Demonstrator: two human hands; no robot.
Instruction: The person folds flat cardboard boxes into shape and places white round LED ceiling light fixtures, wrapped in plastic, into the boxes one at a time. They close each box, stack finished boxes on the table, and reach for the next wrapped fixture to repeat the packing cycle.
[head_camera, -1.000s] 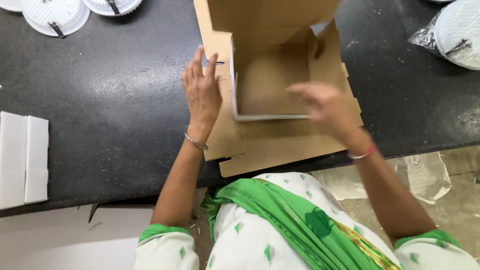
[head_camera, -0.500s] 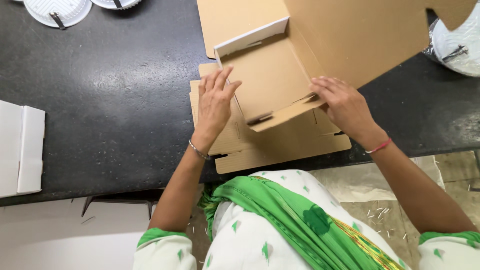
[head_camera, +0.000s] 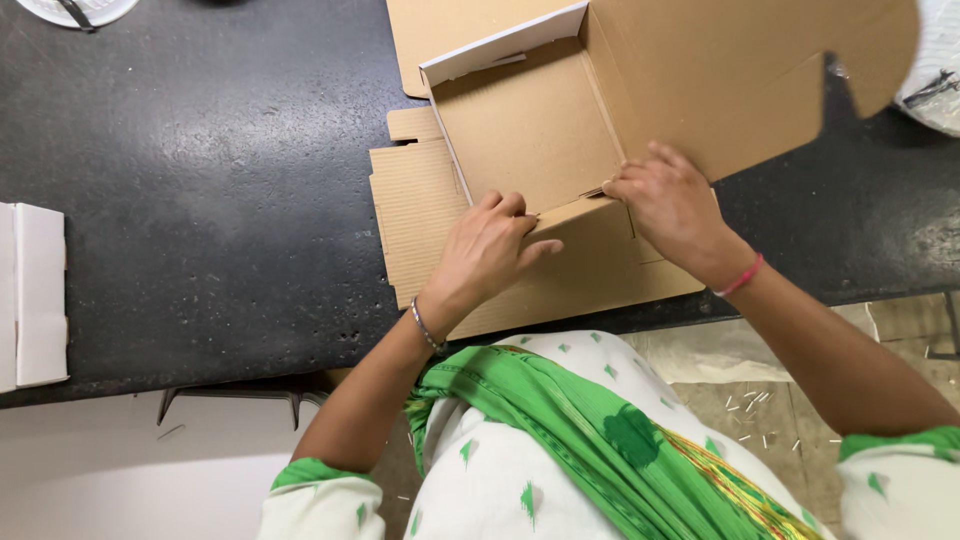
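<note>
Gripping the cardboard box (head_camera: 530, 140) (empty inside), left hand (head_camera: 487, 250) and right hand (head_camera: 668, 205) pinch its front flap.

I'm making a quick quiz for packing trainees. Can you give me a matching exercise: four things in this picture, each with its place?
Things:
1. cardboard box
2. white folded carton
3. red thread band
4. metal bangle

Places:
A. on the left wrist
B. far left edge of the black counter
C. on the right wrist
D. under both hands, mid-counter

Pairs: 1-D, 2-B, 3-C, 4-A
</note>
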